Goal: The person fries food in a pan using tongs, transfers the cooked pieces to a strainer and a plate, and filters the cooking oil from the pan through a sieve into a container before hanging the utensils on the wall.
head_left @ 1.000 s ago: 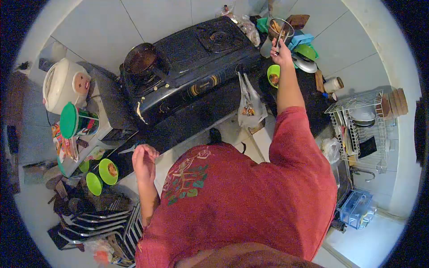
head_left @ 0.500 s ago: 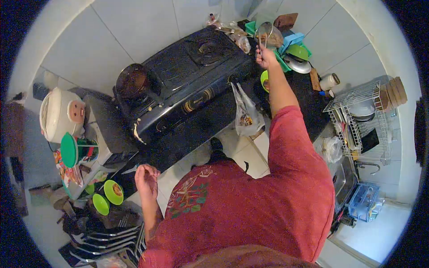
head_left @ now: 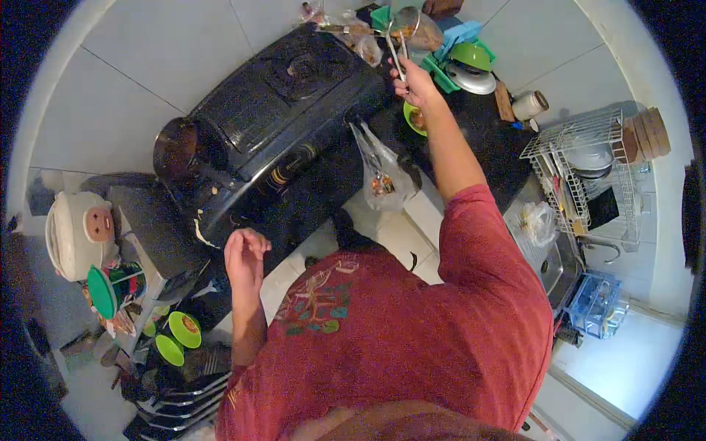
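Note:
My right hand (head_left: 415,83) reaches to the back of the counter, its fingers wrapped round metal tongs (head_left: 398,55). The tongs' tips are at a clear container (head_left: 417,31) with brown food in it, which lies tilted. Just below that hand is a green bowl (head_left: 414,117) with food inside. My left hand (head_left: 246,253) is raised in front of the stove's left end, fingers loosely curled and apart, with nothing visible in it.
A black stove (head_left: 268,103) bears a dark pan (head_left: 176,148). A plastic bag (head_left: 382,173) hangs at its front. To the left are a rice cooker (head_left: 82,234) and green bowls (head_left: 184,330); to the right, a dish rack (head_left: 588,176) and sink (head_left: 551,268).
The view has turned, and the stove and counter sit further left. My right hand with the tongs has shifted left in view, and the clear container now appears more tilted.

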`<state>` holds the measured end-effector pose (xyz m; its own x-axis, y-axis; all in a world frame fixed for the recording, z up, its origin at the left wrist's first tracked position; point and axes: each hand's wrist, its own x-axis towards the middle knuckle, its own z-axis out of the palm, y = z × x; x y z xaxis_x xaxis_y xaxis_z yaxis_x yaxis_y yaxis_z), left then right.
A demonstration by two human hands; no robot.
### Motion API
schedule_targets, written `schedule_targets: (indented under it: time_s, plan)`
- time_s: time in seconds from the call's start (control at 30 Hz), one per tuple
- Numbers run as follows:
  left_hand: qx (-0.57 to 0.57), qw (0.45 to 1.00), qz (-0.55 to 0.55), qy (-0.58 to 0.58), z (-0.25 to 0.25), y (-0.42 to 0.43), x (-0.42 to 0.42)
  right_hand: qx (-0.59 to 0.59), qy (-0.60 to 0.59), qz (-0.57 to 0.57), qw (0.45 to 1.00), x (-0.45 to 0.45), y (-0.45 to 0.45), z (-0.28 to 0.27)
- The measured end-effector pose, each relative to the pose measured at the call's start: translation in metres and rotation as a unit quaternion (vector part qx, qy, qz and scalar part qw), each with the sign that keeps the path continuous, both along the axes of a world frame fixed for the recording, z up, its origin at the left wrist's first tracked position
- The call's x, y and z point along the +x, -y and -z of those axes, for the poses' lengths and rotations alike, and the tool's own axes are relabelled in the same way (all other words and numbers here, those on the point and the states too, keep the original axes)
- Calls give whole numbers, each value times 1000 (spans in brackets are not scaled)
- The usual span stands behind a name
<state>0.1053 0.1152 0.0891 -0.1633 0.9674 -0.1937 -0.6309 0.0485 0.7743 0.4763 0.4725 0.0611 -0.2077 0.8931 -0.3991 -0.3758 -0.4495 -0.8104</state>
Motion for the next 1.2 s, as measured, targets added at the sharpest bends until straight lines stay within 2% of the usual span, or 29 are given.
schedule_targets:
  time_s: [0.03,0.07,0.1,0.2,0.23,0.3,0.37,0.4,0.47,0.5,0.57,0.6,0.67,0.73,0.8,0.87,0.93,1.0,1.03,1.1,1.13,1.2]
  plan:
    - [12,1000,10,6,0,-3,2,19,3,-27,999,2,12,-10]
    - [6,1000,11,-4,2,-3,4,35,59,-31,997,2,28,-22]
    - [6,1000,9,-5,4,-3,5,36,58,-32,997,4,40,-23]
    - [-9,1000,9,12,8,5,6,123,190,-57,972,23,63,-22]
    - [-7,1000,3,12,7,9,5,125,190,-62,972,28,69,-22]
    - [-24,1000,-2,10,5,20,2,132,311,-28,941,31,84,-25]
    - [-11,999,-30,-22,9,32,-6,193,380,-14,904,17,99,-44]
    - [-11,1000,-22,-20,12,39,-11,256,359,13,897,15,100,-42]
    - [-23,1000,-20,-3,10,55,-19,314,442,-14,840,9,99,-64]
    - [-3,1000,-29,-4,9,65,-22,335,450,-15,828,3,96,-72]
    - [12,999,-47,-2,10,79,-28,321,408,-24,854,-19,92,-107]
    - [32,998,-54,-3,10,87,-31,350,415,-33,839,-33,92,-133]
    - [3,996,-85,-19,9,102,-38,406,391,24,826,-40,45,-134]
    - [-3,994,-112,-13,10,115,-43,426,398,56,810,-68,28,-166]
    - [-19,991,-130,-14,11,126,-50,406,272,112,865,-100,17,-212]
    - [-12,989,-144,-19,8,132,-52,398,182,87,895,-128,3,-256]
    - [-29,984,-174,-32,1,135,-49,376,160,87,909,-149,-27,-290]
    - [-24,981,-188,-53,3,137,-50,410,174,87,891,-171,-61,-323]
    - [-25,978,-196,-73,3,137,-50,445,240,78,859,-178,-82,-338]
    - [-25,973,-222,-63,-4,136,-44,489,348,137,788,-198,-126,-363]
    - [-27,968,-243,-54,-6,135,-41,492,341,133,789,-210,-151,-373]
    - [-35,961,-271,-51,-11,134,-35,498,301,212,785,-232,-188,-386]
